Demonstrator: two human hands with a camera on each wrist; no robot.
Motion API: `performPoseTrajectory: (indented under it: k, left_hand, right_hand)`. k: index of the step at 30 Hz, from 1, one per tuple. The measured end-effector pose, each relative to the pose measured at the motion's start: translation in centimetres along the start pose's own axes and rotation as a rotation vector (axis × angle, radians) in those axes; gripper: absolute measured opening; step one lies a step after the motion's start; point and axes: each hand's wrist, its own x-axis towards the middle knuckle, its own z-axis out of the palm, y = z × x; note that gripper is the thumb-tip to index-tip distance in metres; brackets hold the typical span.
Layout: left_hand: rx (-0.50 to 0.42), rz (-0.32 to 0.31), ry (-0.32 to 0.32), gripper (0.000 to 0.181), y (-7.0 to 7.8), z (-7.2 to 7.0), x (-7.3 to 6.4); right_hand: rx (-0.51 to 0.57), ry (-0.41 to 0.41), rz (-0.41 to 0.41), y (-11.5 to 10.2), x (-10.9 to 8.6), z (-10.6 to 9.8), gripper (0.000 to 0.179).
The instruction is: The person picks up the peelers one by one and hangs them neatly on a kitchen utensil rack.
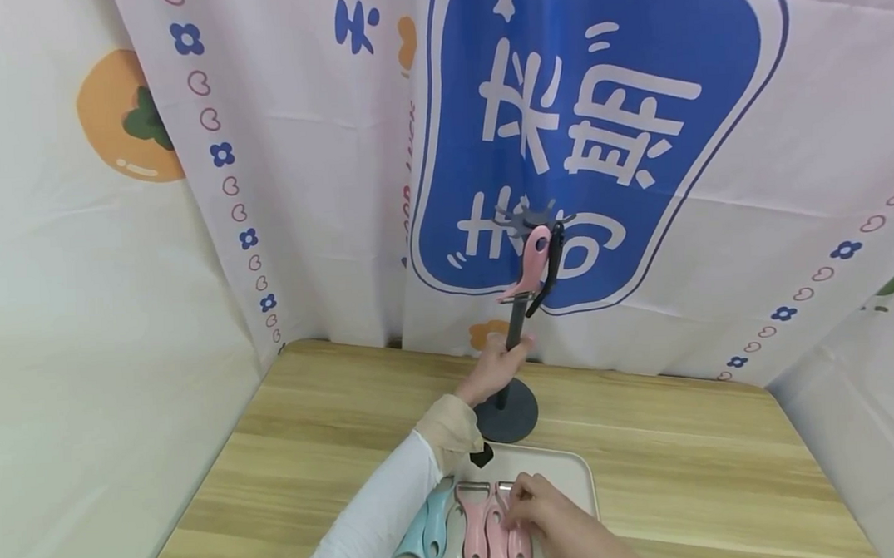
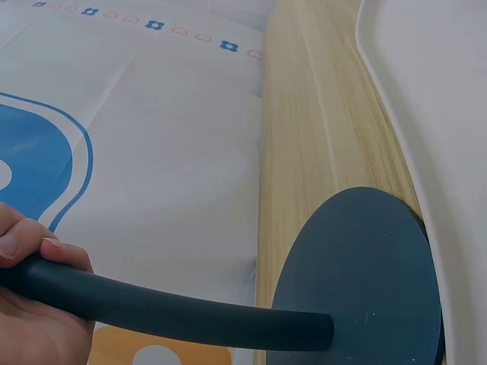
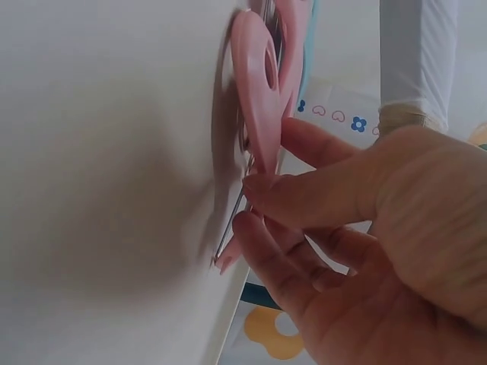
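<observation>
My left hand (image 1: pixel 496 368) grips the pole of a dark rack (image 1: pixel 505 414) with a round base; the left wrist view shows fingers wrapped round the pole (image 2: pixel 175 308). On the rack's hooked top hang a pink peeler (image 1: pixel 533 258) and a black-handled utensil (image 1: pixel 553 270), its kind unclear. Over the tray, my right hand (image 1: pixel 555 516) pinches a pink peeler (image 3: pixel 259 84) near its blade end, between thumb and fingers. Other pink peelers (image 1: pixel 474 527) lie beside it. Blue peelers (image 1: pixel 437 525) and a pale one (image 1: pixel 453 545) lie farther left, partly hidden by the left sleeve.
A light tray (image 1: pixel 575 473) holds the peelers on the wooden table (image 1: pixel 687 460), close against the rack's base. A small black piece (image 1: pixel 481 455) shows by the left cuff. Printed cloth (image 1: pixel 323 193) hangs behind the table, with pale cloth at both sides.
</observation>
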Motion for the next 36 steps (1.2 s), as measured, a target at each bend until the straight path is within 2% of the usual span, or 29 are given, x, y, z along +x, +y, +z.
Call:
performPoseTrajectory:
  k: [5, 11, 18, 24, 27, 36]
  left_hand:
    - [-0.006, -0.007, 0.005, 0.056, 0.06, 0.12, 0.01]
    - [0.001, -0.036, 0.007, 0.055, 0.29, 0.17, 0.06]
    - [-0.004, -0.024, 0.000, 0.054, -0.02, 0.10, 0.14]
    - [-0.006, -0.021, 0.000, 0.054, -0.39, 0.20, 0.06]
    - [-0.007, -0.029, 0.003, 0.055, -0.46, 0.28, 0.04]
    - [-0.003, -0.021, 0.001, 0.055, -0.31, 0.13, 0.13]
  right_hand:
    - [-0.041, 0.057, -0.021, 0.16, -0.07, 0.45, 0.031]
    - [-0.044, 0.058, -0.008, 0.37, 0.09, 0.53, 0.034]
    - [-0.058, 0.011, 0.060, 0.13, 0.28, 0.30, 0.032]
    - [-0.003, -0.034, 0.133, 0.40, 0.03, 0.25, 0.033]
    - [0.004, -0.040, 0.145, 0.45, -0.11, 0.20, 0.034]
    - [-0.087, -0.046, 0.138, 0.41, -0.04, -0.03, 0.029]
